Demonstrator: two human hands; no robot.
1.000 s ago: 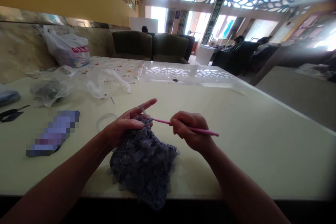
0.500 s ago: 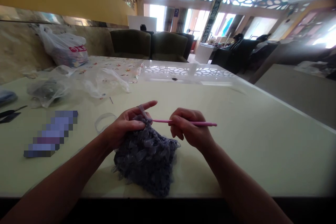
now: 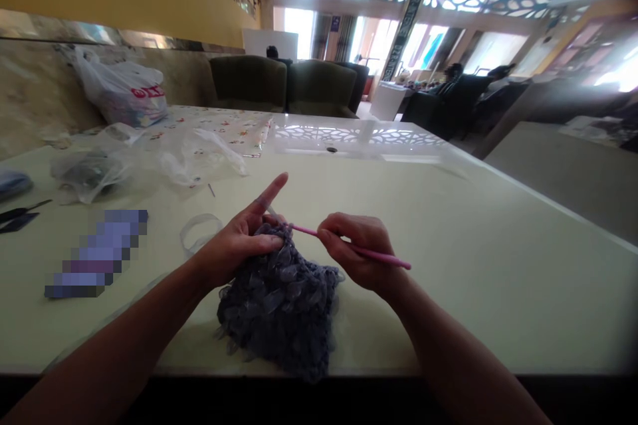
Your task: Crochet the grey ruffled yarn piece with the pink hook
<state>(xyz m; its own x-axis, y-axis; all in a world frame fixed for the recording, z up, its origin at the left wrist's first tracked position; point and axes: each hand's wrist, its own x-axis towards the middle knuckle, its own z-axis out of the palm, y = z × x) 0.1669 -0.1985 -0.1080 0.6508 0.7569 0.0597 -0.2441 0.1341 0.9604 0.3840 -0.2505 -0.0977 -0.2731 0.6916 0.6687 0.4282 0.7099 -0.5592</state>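
Note:
A dark grey-blue crocheted piece point(image 3: 284, 305) with ribbon-like petals hangs down to the table's near edge. My left hand point(image 3: 244, 239) pinches its top edge between thumb and fingers, the index finger pointing up with a pale ribbon over it. The ribbon point(image 3: 192, 229) curls on the table left of that hand. In my right hand point(image 3: 356, 246) is a pink crochet hook point(image 3: 381, 255), its thick end slanting down to the right. The hook's thin tip meets the top of the crocheted piece; the exact stitch is too small to tell.
On the pale table point(image 3: 498, 265) lie a pixelated blue object point(image 3: 107, 246), black scissors point(image 3: 20, 216) and thin plastic bags point(image 3: 199, 156). A full white bag point(image 3: 124, 89) stands at the back left. Beyond are armchairs point(image 3: 249, 83) and people at the back right.
My left index finger has risen and points more steeply. The hook's thick end has dropped as my right hand tilted it. The crocheted piece has shifted slightly.

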